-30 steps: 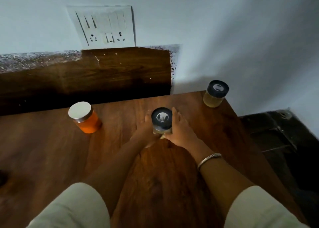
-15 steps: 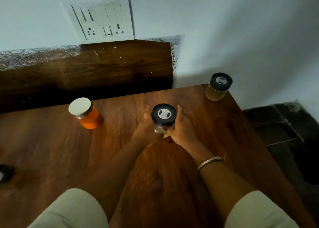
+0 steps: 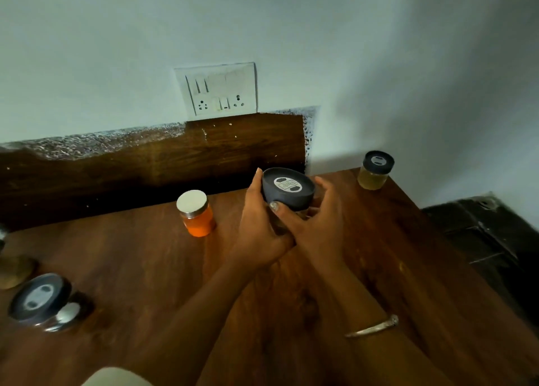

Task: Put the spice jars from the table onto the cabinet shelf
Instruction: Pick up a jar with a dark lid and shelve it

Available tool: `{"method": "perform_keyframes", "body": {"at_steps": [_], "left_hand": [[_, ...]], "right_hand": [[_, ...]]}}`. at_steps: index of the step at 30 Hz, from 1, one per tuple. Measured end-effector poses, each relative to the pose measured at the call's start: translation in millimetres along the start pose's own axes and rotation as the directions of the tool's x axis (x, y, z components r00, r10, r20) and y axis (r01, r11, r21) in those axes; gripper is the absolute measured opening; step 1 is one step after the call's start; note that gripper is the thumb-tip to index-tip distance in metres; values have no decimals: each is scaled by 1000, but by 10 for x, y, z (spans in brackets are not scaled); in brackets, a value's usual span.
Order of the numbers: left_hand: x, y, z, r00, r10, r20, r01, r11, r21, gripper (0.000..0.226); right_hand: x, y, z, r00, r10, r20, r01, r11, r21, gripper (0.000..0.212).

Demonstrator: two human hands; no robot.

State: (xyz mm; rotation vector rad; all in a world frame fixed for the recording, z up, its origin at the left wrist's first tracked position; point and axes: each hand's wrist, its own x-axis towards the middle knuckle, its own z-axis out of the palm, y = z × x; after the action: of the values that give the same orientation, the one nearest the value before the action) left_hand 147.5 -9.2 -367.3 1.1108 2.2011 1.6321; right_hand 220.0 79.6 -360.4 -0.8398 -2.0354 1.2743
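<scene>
The dark-lidded jar [image 3: 288, 187] is between the two hands, held above the counter [image 3: 408, 254], with its long axis tilted so that the lid faces the camera. The left hand [image 3: 259, 228] and right hand [image 3: 318, 228] both close their grip round its sides, equally near. Half a second ago it stood upright on the counter; now it appears lifted.

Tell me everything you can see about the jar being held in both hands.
The held jar has a round dark grey lid with a silvery centre label bearing two dark ovals. Its body is mostly hidden, so contents cannot be told. It tilts, lid toward the camera, apparently clear of the wooden table. The left hand grips its left side, the right hand its right.
</scene>
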Motion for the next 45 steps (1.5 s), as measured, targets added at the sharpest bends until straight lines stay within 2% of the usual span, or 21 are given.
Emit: {"method": "perform_keyframes", "body": {"at_steps": [4,6,10,12,16,19,22,24,26,29,31,34,35,37,38,41,43,45], "left_hand": [[-186,206,-459,997,-8,-74,-1,994,-112,124],[-273,291,-699,997,-12,-75,-2,983,-181,117],[-459,417,-1059,999,-46,-1,42,922,-385,90],[-529,454,-1159,997,-69,35,77,903,-423,81],[-639,496,-1305,998,-64,-10,57,940,-336,63],[-734,582,-1282,988,-96,-120,44,927,-372,46],[-815,657,-1251,979,-111,-170,30,908,-418,50],[-820,645,-1314,963,-142,-230,22,888,-458,65],[-806,644,-1389,960,-170,-224,31,857,-515,71],[-815,619,-1385,966,-207,-153,76,797,-599,62],[-844,595,-1371,960,-215,-182,86,838,-539,61],[-877,571,-1419,967,-165,-192,119,965,-233,60],[-892,584,-1427,972,-171,-162,133,967,-219,54],[-923,653,-1410,979,-195,-53,167,928,-333,37],[-938,686,-1402,981,-195,-23,171,909,-381,38],[-955,753,-1437,980,-182,-75,130,885,-448,60],[-938,763,-1492,969,-216,-119,132,862,-490,64],[-933,748,-1535,966,-226,-122,141,864,-483,65]], "right_hand": [[-294,-447,97,994,-106,13,105,993,43,80],[-419,-592,116,990,-125,61,114,980,165,71],[-633,-783,221,949,-84,305,-57,903,426,55],[-743,-838,304,921,-83,380,-132,853,506,46],[-866,-934,425,946,-135,295,-36,860,509,57],[-917,-1059,445,950,-196,243,94,922,376,65],[-987,-1097,467,928,-247,279,166,945,283,69],[-1015,-1076,459,922,-264,281,178,938,299,73],[-1004,-1081,420,924,-271,271,162,917,365,65],[-1019,-1109,404,894,-285,345,80,860,504,48],[-1055,-1105,425,888,-284,362,62,854,517,48],[-1093,-1131,460,928,-269,257,117,867,484,53],[-1095,-1128,466,937,-267,226,140,878,458,57],[-1100,-1127,474,934,-280,224,176,903,392,66],[-1107,-1122,474,929,-286,233,188,911,368,70],[-1080,-1153,406,905,-318,282,206,909,362,64],[-1011,-1171,299,885,-302,354,123,886,448,58],[-950,-1176,185,817,-288,500,33,888,458,70]]}}
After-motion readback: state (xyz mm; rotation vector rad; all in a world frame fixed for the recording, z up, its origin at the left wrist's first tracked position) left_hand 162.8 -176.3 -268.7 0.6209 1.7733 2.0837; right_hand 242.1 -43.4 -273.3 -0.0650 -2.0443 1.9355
